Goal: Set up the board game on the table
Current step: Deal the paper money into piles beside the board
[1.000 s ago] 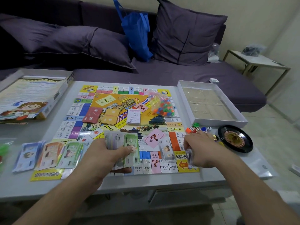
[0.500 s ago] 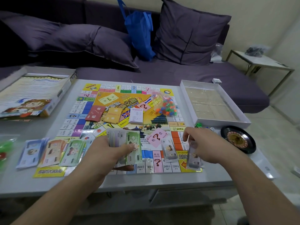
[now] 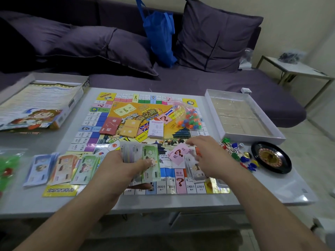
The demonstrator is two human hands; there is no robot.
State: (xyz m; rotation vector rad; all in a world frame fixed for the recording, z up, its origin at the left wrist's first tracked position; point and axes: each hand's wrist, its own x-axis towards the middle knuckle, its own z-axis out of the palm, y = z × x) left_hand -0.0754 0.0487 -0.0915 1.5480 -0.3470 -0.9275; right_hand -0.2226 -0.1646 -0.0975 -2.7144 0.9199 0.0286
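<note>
We see the left hand (image 3: 125, 167) gripping a fanned wad of play money (image 3: 143, 160) over the board (image 3: 145, 127); right hand (image 3: 208, 156) hovers beside it, fingers loose, holding nothing.

Two bare forearms come into the head view, one from about 7 o'clock and the other from about 5 o'clock, each ending in a bare hand: the left hand (image 3: 120, 170) and the right hand (image 3: 213, 156). No sleeve, cuff, watch, ring or glove shows on either arm as far back as the picture's lower edge. The nails look short and unpainted, though motion blur around the right hand's fingers (image 3: 192, 142) hides finer detail.
</note>
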